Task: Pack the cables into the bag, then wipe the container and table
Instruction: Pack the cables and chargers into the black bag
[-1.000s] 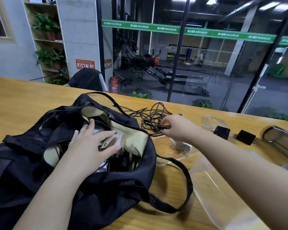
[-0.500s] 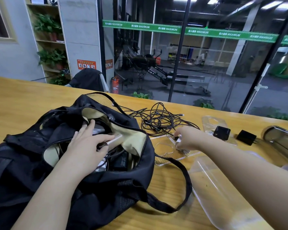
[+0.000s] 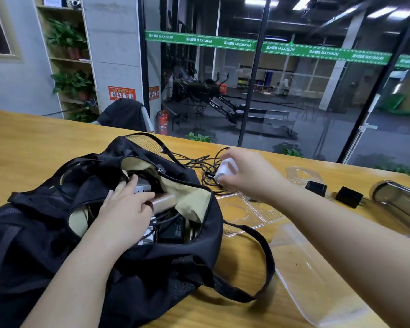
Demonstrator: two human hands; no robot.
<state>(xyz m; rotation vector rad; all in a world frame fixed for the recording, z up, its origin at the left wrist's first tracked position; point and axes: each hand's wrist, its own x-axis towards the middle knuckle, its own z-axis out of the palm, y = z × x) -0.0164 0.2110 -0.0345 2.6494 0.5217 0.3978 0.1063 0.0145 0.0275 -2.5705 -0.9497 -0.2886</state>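
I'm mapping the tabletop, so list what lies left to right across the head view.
black bag → left hand in the bag's mouth → right hand holding a white charger → clear tray → two black plug adapters → glass container.

One bag (image 3: 57,233), two black chargers (image 3: 315,187) (image 3: 349,197), one white charger (image 3: 225,171).

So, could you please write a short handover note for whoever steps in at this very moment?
Left hand is inside the open black bag, resting on the packed items.
Right hand holds a white charger above the black cables.
Done: several items are in the bag.
Left: charger, cable tangle and two black adapters on the table; clear container and table not yet wiped.
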